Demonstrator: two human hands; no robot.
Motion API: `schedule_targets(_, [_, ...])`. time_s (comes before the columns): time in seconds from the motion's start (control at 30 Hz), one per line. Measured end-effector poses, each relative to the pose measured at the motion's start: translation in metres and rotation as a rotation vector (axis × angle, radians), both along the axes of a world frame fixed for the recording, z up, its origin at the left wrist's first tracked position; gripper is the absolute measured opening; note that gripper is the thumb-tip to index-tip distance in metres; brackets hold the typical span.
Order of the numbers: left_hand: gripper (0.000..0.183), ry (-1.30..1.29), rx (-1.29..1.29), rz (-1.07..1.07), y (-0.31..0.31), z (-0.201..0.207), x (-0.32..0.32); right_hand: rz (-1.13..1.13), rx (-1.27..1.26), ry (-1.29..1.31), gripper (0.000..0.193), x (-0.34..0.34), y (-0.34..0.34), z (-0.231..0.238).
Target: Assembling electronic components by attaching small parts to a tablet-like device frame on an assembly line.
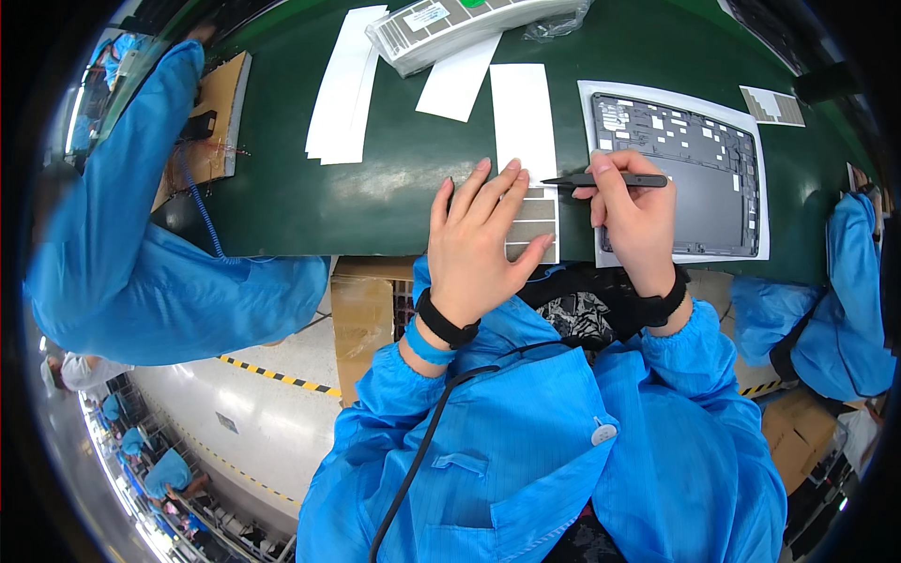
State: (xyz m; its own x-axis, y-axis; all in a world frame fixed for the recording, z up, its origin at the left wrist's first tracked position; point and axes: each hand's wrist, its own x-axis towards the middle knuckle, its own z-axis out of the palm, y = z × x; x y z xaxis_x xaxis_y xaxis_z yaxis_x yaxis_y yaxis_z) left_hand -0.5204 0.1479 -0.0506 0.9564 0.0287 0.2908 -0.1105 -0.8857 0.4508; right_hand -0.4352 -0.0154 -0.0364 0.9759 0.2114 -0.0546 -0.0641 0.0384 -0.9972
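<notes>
My right hand (pixel 631 211) is closed around black tweezers (pixel 615 179), whose pointed tip reaches left to a white sheet with grey rectangular stickers (pixel 535 208). Flat on that sheet lies my left hand (pixel 481 230), fingers spread, at the green table's near edge. The sheet's upper part is plain white. To the right, partly behind my right hand, a dark grey tablet-like housing (pixel 699 178) rests on a white sheet (pixel 763 225). Small white pieces dot the housing's far half.
White strips (pixel 345 89) lie at the far left, beside a plastic-wrapped stack of sticker sheets (pixel 450 28). A small sticker sheet (pixel 772 106) sits far right. Another person's blue sleeve (pixel 117 178) and a wooden board (pixel 216 122) are left; a person in blue (pixel 840 310) is right.
</notes>
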Motion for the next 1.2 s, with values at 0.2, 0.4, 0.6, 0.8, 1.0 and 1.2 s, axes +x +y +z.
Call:
schedule_targets(0.2, [0.065,0.018,0.01,0.005,0.0,0.001,0.0,0.018,-0.248,-0.088,0.019,-0.005,0.003,0.003])
schedule_targets(0.4, [0.065,0.03,0.009,0.004,0.0,0.002,0.001,0.008,-0.258,-0.087,0.019,-0.003,0.001,0.004])
schedule_targets(0.6, [0.066,0.031,0.012,0.011,-0.001,0.003,0.0,0.015,-0.065,-0.027,0.018,-0.003,-0.001,-0.002])
schedule_targets(0.8, [0.066,0.036,0.011,0.012,-0.002,0.004,0.0,-0.006,-0.222,-0.124,0.017,-0.006,0.0,-0.002])
schedule_targets(1.0, [0.066,0.04,0.013,0.012,0.0,0.006,0.002,0.018,-0.126,-0.097,0.018,-0.005,0.002,-0.002])
schedule_targets(1.2, [0.068,0.062,0.01,0.002,-0.001,0.01,0.002,-0.05,0.001,-0.021,0.026,-0.003,-0.006,0.024])
